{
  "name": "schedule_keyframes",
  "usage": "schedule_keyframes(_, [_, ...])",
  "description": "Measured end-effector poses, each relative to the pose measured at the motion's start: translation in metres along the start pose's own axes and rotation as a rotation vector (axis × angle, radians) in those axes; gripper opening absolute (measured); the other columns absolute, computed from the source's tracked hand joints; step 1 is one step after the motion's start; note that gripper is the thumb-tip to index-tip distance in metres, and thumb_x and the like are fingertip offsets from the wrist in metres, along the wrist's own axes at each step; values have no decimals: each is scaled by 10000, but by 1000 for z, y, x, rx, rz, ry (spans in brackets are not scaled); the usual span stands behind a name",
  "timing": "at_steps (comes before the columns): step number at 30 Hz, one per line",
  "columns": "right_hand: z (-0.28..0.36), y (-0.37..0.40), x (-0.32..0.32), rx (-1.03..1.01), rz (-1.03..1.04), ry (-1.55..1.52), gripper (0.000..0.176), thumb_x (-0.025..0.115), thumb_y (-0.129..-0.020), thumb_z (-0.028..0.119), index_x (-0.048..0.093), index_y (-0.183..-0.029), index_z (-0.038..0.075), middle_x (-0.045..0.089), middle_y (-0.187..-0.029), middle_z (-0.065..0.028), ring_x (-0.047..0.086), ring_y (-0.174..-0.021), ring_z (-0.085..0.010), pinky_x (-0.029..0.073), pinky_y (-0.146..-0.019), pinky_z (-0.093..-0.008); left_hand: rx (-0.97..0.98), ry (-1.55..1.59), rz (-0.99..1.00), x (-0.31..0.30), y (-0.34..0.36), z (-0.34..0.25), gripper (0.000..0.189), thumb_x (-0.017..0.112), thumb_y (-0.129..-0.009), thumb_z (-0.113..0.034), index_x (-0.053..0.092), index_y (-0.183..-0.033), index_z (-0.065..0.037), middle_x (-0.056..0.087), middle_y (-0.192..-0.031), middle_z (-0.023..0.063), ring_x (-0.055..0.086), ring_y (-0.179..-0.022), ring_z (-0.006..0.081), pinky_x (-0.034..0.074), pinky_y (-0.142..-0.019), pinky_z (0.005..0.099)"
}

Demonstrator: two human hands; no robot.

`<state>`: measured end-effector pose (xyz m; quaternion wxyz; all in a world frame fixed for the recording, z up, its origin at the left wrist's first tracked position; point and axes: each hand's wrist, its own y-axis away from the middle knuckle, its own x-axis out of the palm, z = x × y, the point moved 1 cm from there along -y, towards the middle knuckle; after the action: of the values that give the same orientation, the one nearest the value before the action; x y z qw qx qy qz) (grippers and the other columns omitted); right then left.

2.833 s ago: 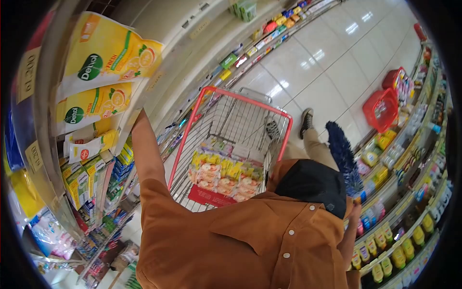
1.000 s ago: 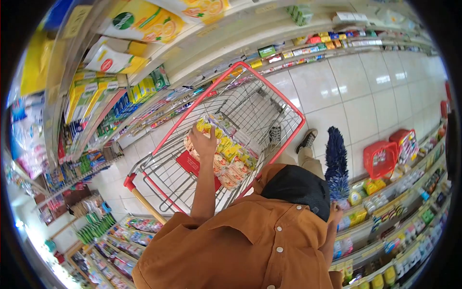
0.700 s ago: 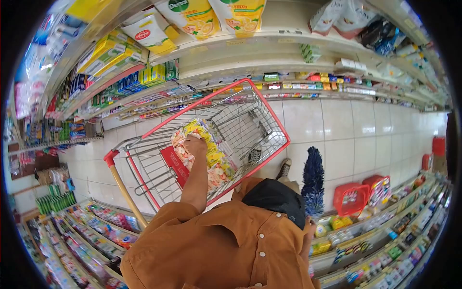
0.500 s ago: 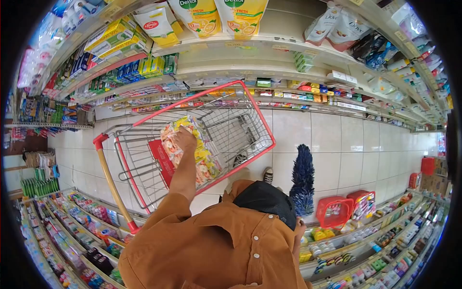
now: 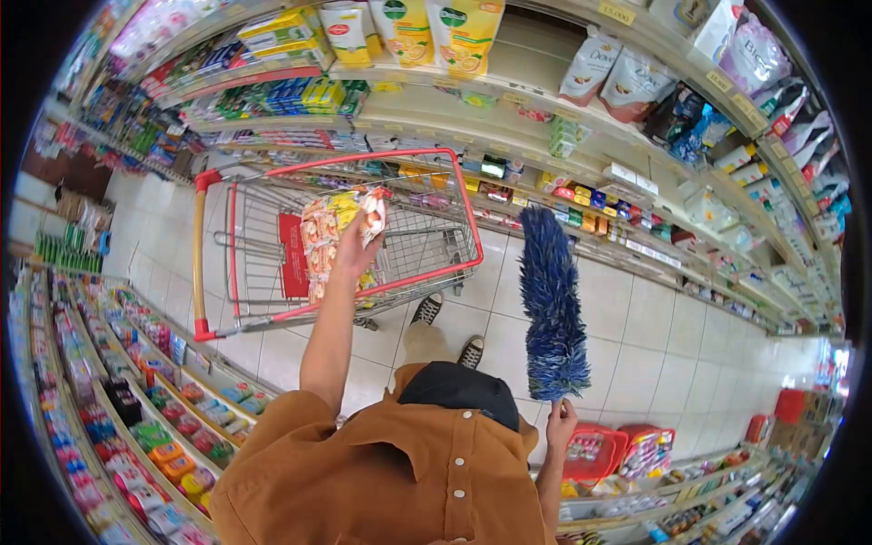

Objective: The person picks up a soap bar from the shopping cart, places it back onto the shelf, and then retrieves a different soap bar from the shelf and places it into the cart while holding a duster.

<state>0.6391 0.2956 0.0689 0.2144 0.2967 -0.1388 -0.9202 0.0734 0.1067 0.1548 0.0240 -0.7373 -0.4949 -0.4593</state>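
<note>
My left hand (image 5: 352, 247) is closed on a soft white and orange refill pouch (image 5: 373, 213), lifted over the shopping cart (image 5: 463, 209). Beneath it, several similar pouches (image 5: 320, 247) in orange, white and yellow lie in rows inside the cart, beside a red panel (image 5: 292, 254). Low on the right, my right hand (image 5: 560, 424) grips the handle of a fluffy blue duster (image 5: 552, 309), whose head points up toward the shelves. The printing on the held pouch is too small to read.
Ahead, a shelf (image 5: 509, 86) carries yellow Dettol pouches (image 5: 463, 34) and white Dove pouches (image 5: 636, 77). Red baskets (image 5: 595, 451) with goods stand on the tiled floor (image 5: 618, 354) at right. Stocked shelves (image 5: 145, 400) run behind me; cardboard boxes (image 5: 804, 436) stand far right.
My left hand has gone from resting on the pouches to holding one above them. The duster has risen toward the shelves, and my right hand now shows fully. My view has turned rightward.
</note>
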Motion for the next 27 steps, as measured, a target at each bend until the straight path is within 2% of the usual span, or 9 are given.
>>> schedule_keyframes(5, [83, -37, -16, -156, 192, -13, 296, 629, -898, 171, 622, -1019, -99, 514, -625, 6, 412, -566, -55, 330, -485, -253, 154, -227, 50, 20, 27, 26, 341, 599, -924, -206, 541, -1215, -37, 632, -1131, 105, 626, -965, 185, 510, -795, 295])
schedule_keyframes(8, [114, -42, -21, -336, 188, 82, 264, 637, -880, 146, 634, -994, -91, 595, -660, -37, 475, -597, -74, 390, -515, -278, 118, -209, 12, 44, 60, 14, 383, 591, -933, -237, 513, -1247, -32, 634, -1118, 105, 628, -974, 199, 514, -802, 299])
schedule_keyframes(9, [128, -37, -23, -359, 177, 99, 234, 656, -844, 139, 655, -966, -61, 632, -656, -113, 536, -586, -109, 438, -555, -298, 102, -198, 69, 35, 59, 9, 468, 528, -958, -368, 480, -1293, -44, 615, -1157, 100, 611, -1012, 211, 502, -842, 351])
schedule_keyframes(12, [171, -16, -33, -472, 179, 367, 214, 666, -820, 155, 671, -940, -22, 601, -612, -162, 593, -548, -194, 449, -555, -309, 94, -31, 177, 38, 82, -9, 621, 418, -955, -538, 425, -1349, -58, 581, -1228, 98, 570, -1095, 227, 443, -930, 418])
schedule_keyframes(13, [184, -4, -30, -516, 151, 318, 220, 688, -791, 200, 676, -894, 5, 560, -586, -192, 601, -544, -319, 451, -535, -362, 94, -84, 107, 35, 87, -14, 759, 327, -918, -664, 387, -1385, -68, 543, -1292, 96, 522, -1163, 241, 363, -1001, 459])
schedule_keyframes(16, [221, 27, -19, -605, 111, 517, 245, 704, -782, 249, 676, -869, 21, 585, -620, -202, 607, -585, -372, 458, -547, -413, 78, 32, 183, 22, 108, -28, 837, 358, -884, -711, 362, -1396, -50, 527, -1289, 113, 509, -1153, 243, 383, -988, 400])
schedule_keyframes(20, [249, 66, 6, -648, 125, 635, 280, 720, -764, 290, 689, -888, 40, 611, -643, -194, 615, -611, -375, 473, -581, -427, 43, 107, 230, -10, 114, -47, 921, 329, -841, -777, 370, -1398, -44, 481, -1350, 119, 491, -1179, 259, 362, -1018, 410])
schedule_keyframes(21, [253, 76, 7, -690, 145, 666, 284, 722, -763, 294, 692, -897, 45, 615, -645, -191, 618, -613, -371, 477, -584, -425, 29, 52, 119, -21, 117, -55, 974, 304, -809, -819, 411, -1375, -33, 452, -1390, 121, 456, -1237, 269, 315, -1071, 415])
schedule_keyframes(27, [270, 138, 41, -765, 42, 719, 252, 722, -751, 263, 679, -878, 49, 589, -612, -186, 588, -576, -380, 461, -557, -425, 8, 207, 313, -71, 155, -108, 1107, 270, -732, -893, 377, -1402, -18, 442, -1404, 152, 446, -1270, 299, 332, -1069, 460])
